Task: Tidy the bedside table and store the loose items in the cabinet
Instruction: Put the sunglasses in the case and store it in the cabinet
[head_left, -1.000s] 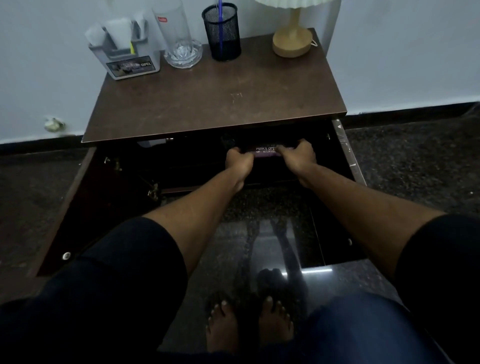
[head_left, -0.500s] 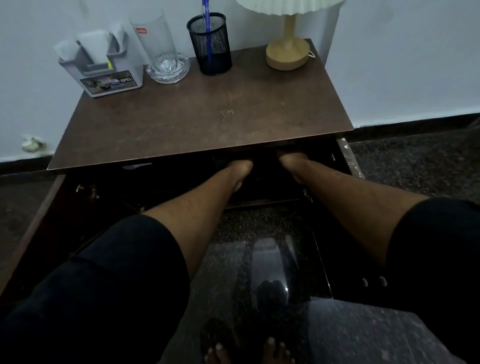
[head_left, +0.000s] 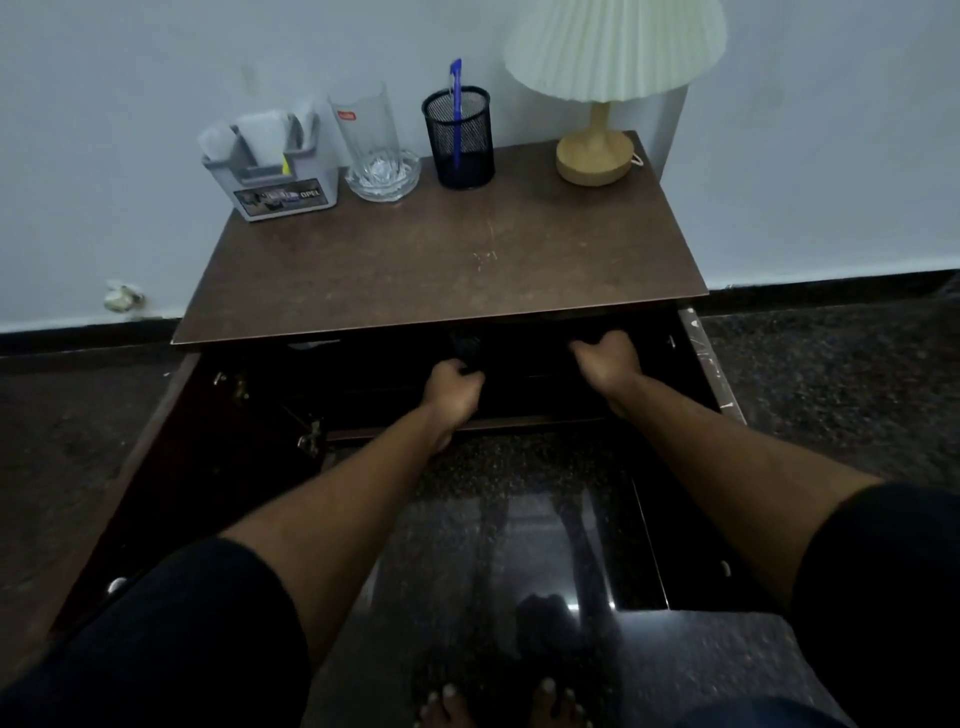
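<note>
Cabinet (head_left: 519, 364), doors wide, swallows both hands beneath the table (head_left: 441, 270): left hand (head_left: 451, 387) clenched on something dark, right hand (head_left: 608, 358) curled, grip unclear; unseen contents at 12 o'clock could topple.

I see the brown bedside table (head_left: 441, 270) carrying, along its back edge, a grey organizer (head_left: 270, 176), a glass (head_left: 371, 140) in a dish (head_left: 383, 174), a mesh pen cup (head_left: 460, 140) and a lamp (head_left: 597, 156).
</note>
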